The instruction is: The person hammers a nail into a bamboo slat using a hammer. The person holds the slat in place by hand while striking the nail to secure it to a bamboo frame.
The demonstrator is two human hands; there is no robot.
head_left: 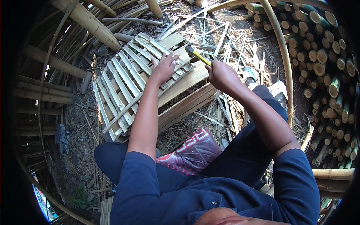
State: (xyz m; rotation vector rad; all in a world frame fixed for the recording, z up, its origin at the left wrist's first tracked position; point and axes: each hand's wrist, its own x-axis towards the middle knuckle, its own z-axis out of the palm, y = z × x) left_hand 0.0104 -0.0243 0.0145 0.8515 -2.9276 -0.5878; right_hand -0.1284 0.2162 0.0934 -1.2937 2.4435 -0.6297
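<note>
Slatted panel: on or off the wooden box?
On: the slatted panel lies across the wooden box, whose top boards show past the panel's edge.

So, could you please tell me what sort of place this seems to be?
Probably a bamboo workshop or work yard: cut bamboo poles are stacked at the right, loose strips lie scattered about, and a slatted panel lies under the left hand.

Low wood crate (183,108) w/ plank top, slatted bamboo panel (131,73) on it; ground (77,127) w/ bamboo strips (221,39) etc.
</note>
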